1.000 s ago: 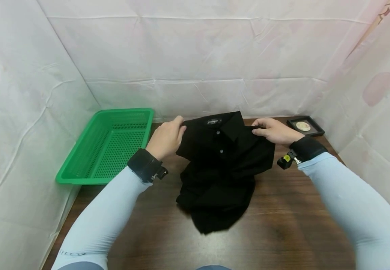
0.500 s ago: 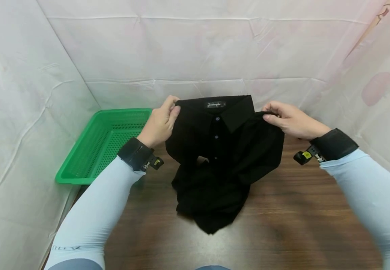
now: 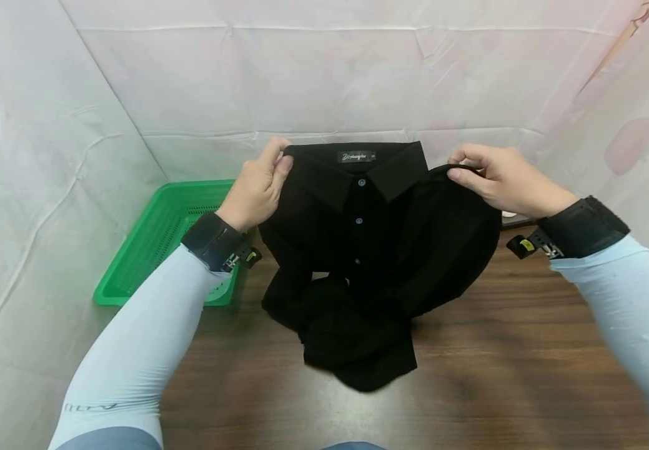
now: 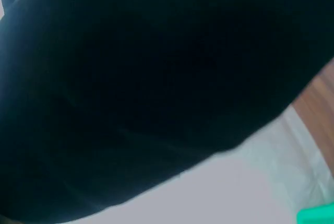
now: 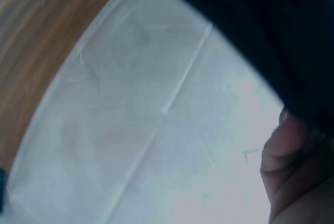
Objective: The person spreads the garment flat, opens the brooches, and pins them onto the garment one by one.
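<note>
A black collared shirt hangs between my two hands, its buttoned front toward me and a label showing inside the collar. At the left end of the collar, my left hand pinches the cloth between thumb and fingers. My right hand pinches the shirt's shoulder on the right. The lower part of the shirt droops in bunched folds over the table. Dark cloth fills most of the left wrist view. In the right wrist view, curled fingers grip the cloth edge.
A green perforated plastic basket stands at the left, partly behind my left arm. The brown wooden table lies below. White sheeting closes off the back and sides. A small dark frame shows partly behind my right hand.
Both hands have risen and spread apart, lifting the shirt and stretching its collar and shoulder wider. More of the basket and the dark frame is now covered.
</note>
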`<state>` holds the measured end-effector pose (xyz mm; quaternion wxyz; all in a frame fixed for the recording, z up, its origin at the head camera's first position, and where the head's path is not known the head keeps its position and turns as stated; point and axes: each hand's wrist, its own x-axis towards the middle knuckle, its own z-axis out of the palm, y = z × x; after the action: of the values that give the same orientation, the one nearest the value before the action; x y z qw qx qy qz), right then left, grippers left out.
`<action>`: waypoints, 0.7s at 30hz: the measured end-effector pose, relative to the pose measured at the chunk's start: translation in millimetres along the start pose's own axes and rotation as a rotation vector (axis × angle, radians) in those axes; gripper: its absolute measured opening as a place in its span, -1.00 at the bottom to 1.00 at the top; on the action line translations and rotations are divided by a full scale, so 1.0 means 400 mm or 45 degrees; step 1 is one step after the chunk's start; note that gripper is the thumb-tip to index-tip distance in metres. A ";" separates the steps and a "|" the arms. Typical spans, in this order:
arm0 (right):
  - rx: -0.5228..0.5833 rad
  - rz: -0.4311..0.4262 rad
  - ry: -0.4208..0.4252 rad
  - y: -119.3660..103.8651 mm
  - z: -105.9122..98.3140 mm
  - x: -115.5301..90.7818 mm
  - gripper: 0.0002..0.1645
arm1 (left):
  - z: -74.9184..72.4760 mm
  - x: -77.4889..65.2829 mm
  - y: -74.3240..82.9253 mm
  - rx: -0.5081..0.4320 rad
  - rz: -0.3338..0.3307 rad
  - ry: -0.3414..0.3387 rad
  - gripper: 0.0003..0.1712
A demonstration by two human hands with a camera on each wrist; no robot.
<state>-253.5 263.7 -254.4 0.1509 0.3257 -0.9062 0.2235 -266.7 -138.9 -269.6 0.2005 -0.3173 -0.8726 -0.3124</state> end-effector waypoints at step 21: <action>-0.087 -0.026 -0.061 0.018 -0.012 -0.005 -0.93 | -0.050 -0.028 -0.026 0.072 -0.106 -0.557 -0.05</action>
<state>-256.2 272.1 -253.6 0.1424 0.3350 -0.9133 0.1830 -262.7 -163.6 -265.8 0.0023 -0.3355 -0.9161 -0.2195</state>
